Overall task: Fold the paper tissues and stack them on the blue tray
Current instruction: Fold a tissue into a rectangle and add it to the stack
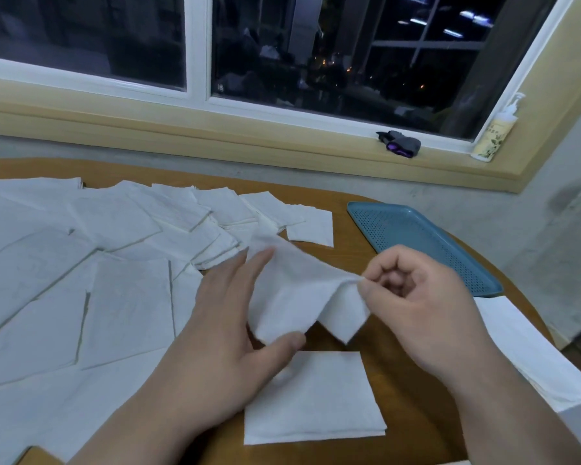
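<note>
Head view: a loose spread of unfolded tissues [114,263] covers the worktop's [359,260] left half up to its far edge. My left grip [228,330] holds the raised tissue [292,290] with the thumb on its lower corner. My right grip [423,303] pinches the opposite edge, so the sheet hangs over the worktop's middle. One folded tissue [316,397] lies by the near edge. The blue tray [416,236] at the far right edge looks bare, so I judge stacking not begun and most folding left. Bare wood before the tray leaves room, and another white sheet [530,350] lies at the right edge.
</note>
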{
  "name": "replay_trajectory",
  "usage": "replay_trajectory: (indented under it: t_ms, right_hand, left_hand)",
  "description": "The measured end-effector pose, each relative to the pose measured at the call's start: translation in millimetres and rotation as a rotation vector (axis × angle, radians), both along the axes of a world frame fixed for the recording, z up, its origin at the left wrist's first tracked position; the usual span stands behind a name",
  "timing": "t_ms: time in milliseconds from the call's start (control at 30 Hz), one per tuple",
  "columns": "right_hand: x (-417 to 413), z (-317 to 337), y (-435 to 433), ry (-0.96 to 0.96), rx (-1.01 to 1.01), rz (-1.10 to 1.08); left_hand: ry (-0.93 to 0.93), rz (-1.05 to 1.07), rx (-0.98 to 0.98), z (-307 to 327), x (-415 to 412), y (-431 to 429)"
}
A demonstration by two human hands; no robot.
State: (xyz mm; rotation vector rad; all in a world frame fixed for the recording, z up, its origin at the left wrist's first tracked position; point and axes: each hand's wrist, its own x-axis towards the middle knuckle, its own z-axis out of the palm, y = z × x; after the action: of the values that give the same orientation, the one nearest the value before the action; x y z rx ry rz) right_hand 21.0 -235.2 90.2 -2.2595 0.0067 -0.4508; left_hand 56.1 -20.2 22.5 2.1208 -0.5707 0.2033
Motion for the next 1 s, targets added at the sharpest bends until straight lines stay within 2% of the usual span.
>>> replay_trajectory:
  t_ms: [100, 300, 400, 533, 600, 767, 1000]
  right_hand:
    - [-18, -3, -5, 0.03, 0.059, 0.063]
    - [-23, -18, -20, 0.071, 0.249, 0.103]
    - [-24, -29, -21, 0.173, 0.398, 0.118]
    - [-23, -42, -20, 0.272, 0.416, 0.099]
    - [-22, -48, -17, 0.285, 0.364, 0.107]
    - [-17, -60, -14, 0.261, 0.026, 0.052]
    - [-17, -69, -9, 0.265, -0.375, 0.02]
  left_hand:
    - [0.083, -0.045, 0.0, 9, -17, -1]
    - [0.11, -0.043, -0.212, 1, -28, -1]
    - [0.213, -0.042, -0.285, -2, -32, 2]
    - [0.307, -0.034, -0.283, -5, -34, 9]
    - [0.312, 0.008, -0.227, -6, -32, 11]
    - [0.211, 0.109, 0.078, -8, -27, 10]
    - [0.034, 0.099, 0.403, -16, -22, 3]
